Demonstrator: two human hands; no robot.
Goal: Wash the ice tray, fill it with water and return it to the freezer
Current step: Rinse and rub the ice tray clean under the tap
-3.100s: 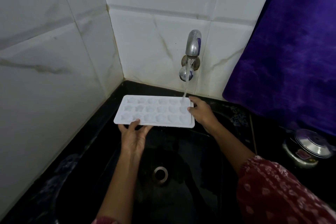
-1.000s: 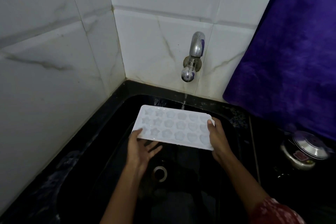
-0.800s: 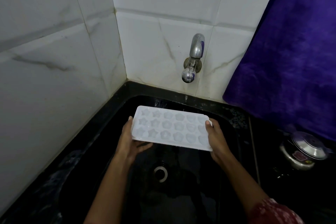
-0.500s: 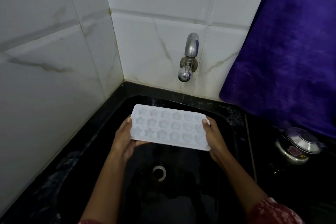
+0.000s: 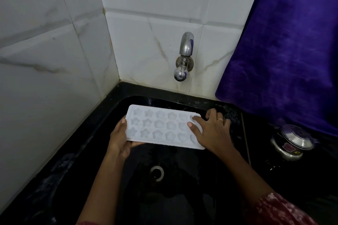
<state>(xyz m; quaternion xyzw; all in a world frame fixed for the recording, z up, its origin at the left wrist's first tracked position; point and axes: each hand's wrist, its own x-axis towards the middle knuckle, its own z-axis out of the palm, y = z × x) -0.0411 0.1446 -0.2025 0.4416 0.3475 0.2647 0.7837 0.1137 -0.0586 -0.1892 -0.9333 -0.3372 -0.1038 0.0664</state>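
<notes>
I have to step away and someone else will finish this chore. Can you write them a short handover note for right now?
Left hand: grips the ice tray at its left end, thumb on the rim.
Right hand: lies open on the tray's right end, fingers spread over the cavities, not clamped.
Tray: level, cavities up, over the black sink, in front of the tap.
Tap shows no water running.
Done: cannot tell whether it is fully washed or filled.
Left: finish washing, fill, carry to the freezer, which is out of view.

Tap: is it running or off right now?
Off. No stream falls from the tap spout to the ice tray, held level over the sink.
</notes>
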